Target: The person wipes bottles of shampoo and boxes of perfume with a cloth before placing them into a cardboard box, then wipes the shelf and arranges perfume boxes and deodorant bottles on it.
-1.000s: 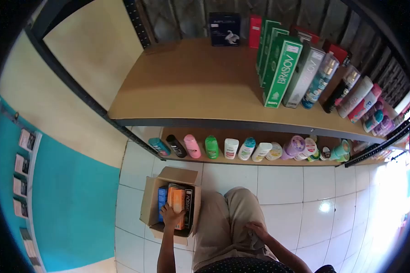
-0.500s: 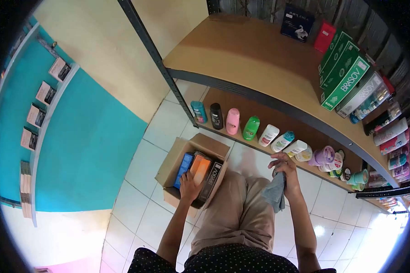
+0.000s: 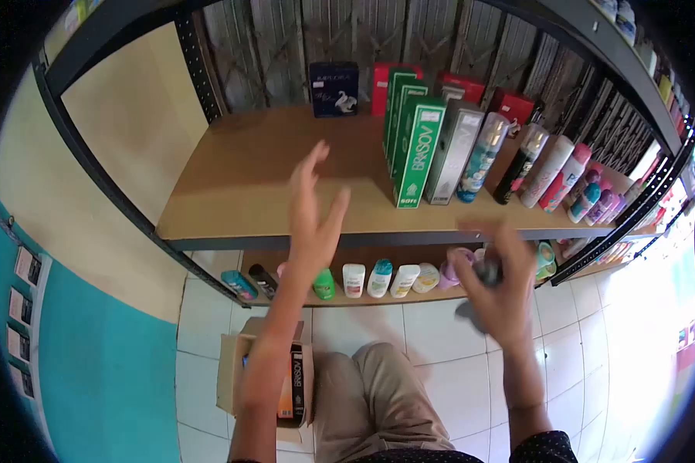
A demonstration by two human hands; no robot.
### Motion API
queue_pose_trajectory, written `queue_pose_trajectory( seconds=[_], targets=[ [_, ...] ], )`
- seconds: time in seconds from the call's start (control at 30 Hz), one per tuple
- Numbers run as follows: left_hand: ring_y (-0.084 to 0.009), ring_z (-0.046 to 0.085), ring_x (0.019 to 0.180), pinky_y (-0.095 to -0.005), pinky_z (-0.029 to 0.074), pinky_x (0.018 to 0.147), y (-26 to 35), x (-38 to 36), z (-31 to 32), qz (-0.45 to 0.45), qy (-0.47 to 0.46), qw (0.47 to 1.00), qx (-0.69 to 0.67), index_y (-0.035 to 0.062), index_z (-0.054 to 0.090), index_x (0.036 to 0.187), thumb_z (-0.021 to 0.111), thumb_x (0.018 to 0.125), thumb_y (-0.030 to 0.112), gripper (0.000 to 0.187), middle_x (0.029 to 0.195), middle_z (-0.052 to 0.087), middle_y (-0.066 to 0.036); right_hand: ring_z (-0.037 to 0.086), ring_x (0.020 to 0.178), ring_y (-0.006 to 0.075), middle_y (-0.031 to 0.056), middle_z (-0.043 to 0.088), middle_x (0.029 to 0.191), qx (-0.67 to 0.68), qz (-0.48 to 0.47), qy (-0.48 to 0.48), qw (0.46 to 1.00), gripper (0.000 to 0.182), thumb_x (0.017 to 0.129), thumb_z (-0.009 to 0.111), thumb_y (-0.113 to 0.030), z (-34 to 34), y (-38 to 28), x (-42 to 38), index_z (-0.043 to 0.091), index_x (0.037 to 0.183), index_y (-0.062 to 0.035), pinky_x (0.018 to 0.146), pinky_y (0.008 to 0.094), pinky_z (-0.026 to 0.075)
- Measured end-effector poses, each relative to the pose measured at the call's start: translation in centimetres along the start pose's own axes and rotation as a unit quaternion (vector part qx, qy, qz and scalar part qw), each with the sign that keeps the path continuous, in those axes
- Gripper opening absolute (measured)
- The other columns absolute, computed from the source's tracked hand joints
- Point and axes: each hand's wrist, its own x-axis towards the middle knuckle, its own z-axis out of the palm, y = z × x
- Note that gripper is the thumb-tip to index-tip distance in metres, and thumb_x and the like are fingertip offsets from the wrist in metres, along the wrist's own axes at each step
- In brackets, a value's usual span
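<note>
Shelf-wiping step by the look of it: left hand (image 3: pixel 310 208) raised, fingers spread, empty, above the brown wooden shelf (image 3: pixel 232 177). Right hand (image 3: pixel 496 284) clenched on a crumpled grey cloth (image 3: pixel 483 274), level with the shelf's front edge. Next, probably: cloth down onto bare board, clear of the green Brasov boxes (image 3: pixel 414 150).
</note>
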Motion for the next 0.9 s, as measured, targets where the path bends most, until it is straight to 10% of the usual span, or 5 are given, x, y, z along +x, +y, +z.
queue_pose_trajectory(
  seconds=[0.1, 0.2, 0.37, 0.6, 0.9],
  targets=[
    [-0.0238, 0.028, 0.119, -0.0366, 0.020, 0.098, -5.8, 7.2, 3.7, -0.051, -0.028, 0.995, -0.081, 0.0036, 0.028, 0.126, 0.058, 0.070, 0.014, 0.065, 0.127, 0.032, -0.013, 0.055, 0.071, 0.0302, 0.0116, 0.053, 0.093, -0.082, -0.149, 0.043, 0.984, 0.037, 0.065, 0.065, -0.006, -0.1, -0.9, 5.7, 0.051, 0.099, -0.0023, 0.057, 0.0337, 0.045],
    [-0.0217, 0.029, 0.118, -0.0361, 0.019, 0.098, -8.3, 11.2, 4.7, -0.138, -0.121, 0.939, -0.290, 0.0090, 0.029, 0.127, 0.058, 0.068, 0.017, 0.066, 0.128, 0.031, -0.008, 0.056, 0.071, 0.0309, 0.0119, 0.046, 0.106, -0.216, -0.082, -0.020, 0.973, 0.049, 0.065, 0.065, -0.007, 1.9, -0.7, 8.0, 0.043, 0.109, -0.0053, 0.057, 0.0357, 0.046],
    [-0.0140, 0.033, 0.113, -0.0329, 0.023, 0.093, -10.1, 14.2, 5.2, -0.223, -0.213, 0.826, -0.471, 0.0147, 0.031, 0.127, 0.060, 0.073, 0.029, 0.063, 0.123, 0.037, 0.000, 0.048, 0.092, 0.0369, 0.0185, 0.044, 0.102, -0.027, 0.026, 0.093, 0.995, 0.062, 0.065, 0.067, -0.010, 7.7, 2.1, 4.2, 0.034, 0.117, -0.0025, 0.075, 0.0399, 0.042],
    [-0.0131, 0.037, 0.108, -0.0302, 0.028, 0.088, -13.3, 15.6, 6.1, -0.221, -0.318, 0.850, -0.356, 0.0166, 0.034, 0.126, 0.065, 0.069, 0.045, 0.071, 0.121, 0.040, 0.002, 0.046, 0.093, 0.0402, 0.0236, 0.037, 0.111, -0.016, 0.084, 0.096, 0.992, 0.078, 0.066, 0.067, -0.014, 11.1, 4.4, 3.8, 0.019, 0.126, 0.0000, 0.069, 0.0407, 0.044],
    [-0.0126, 0.038, 0.109, -0.0241, 0.031, 0.085, -10.3, 18.4, 6.3, -0.288, -0.470, 0.813, -0.186, 0.0108, 0.032, 0.126, 0.073, 0.062, 0.025, 0.077, 0.119, 0.044, -0.003, 0.051, 0.086, 0.0417, 0.0271, 0.050, 0.096, 0.032, 0.163, 0.099, 0.981, 0.065, 0.070, 0.063, -0.014, 13.0, 5.5, 5.1, 0.026, 0.120, 0.0045, 0.071, 0.0426, 0.041]
  ],
)
